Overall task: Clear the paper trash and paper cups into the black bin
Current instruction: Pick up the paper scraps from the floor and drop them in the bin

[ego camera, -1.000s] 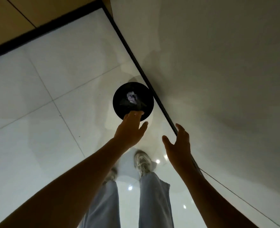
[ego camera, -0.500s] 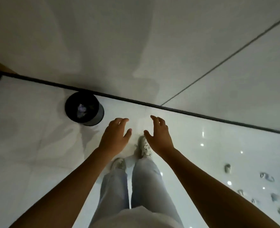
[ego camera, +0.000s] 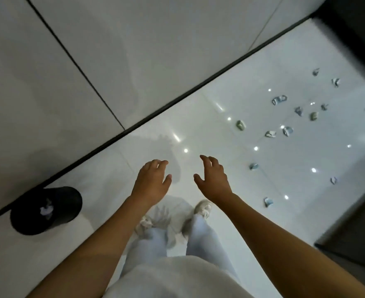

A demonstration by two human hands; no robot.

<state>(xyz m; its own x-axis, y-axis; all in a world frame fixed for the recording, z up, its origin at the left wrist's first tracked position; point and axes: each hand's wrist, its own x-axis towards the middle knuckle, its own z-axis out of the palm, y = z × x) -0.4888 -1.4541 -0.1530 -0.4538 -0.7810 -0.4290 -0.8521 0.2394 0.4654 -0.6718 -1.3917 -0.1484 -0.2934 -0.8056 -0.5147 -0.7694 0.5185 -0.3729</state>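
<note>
While both arms reach forward over the legs, the left hand [ego camera: 152, 183] is held palm down, fingers loosely spread and slightly curled, holding nothing. Right hand [ego camera: 213, 179]: same posture, fingers apart, empty, beside the left with a gap between them. Below: pale trousers [ego camera: 201, 237] and light shoes [ego camera: 203, 208] on a glossy white tiled floor [ego camera: 295, 211]. Black bin [ego camera: 45, 210]: far left, at the dark skirting line of the wall [ego camera: 70, 72], one crumpled pale scrap visible inside. Paper trash and paper cups [ego camera: 279, 100]: scattered on the floor to the right, well apart from the bin; individual pieces too small to tell apart.
</note>
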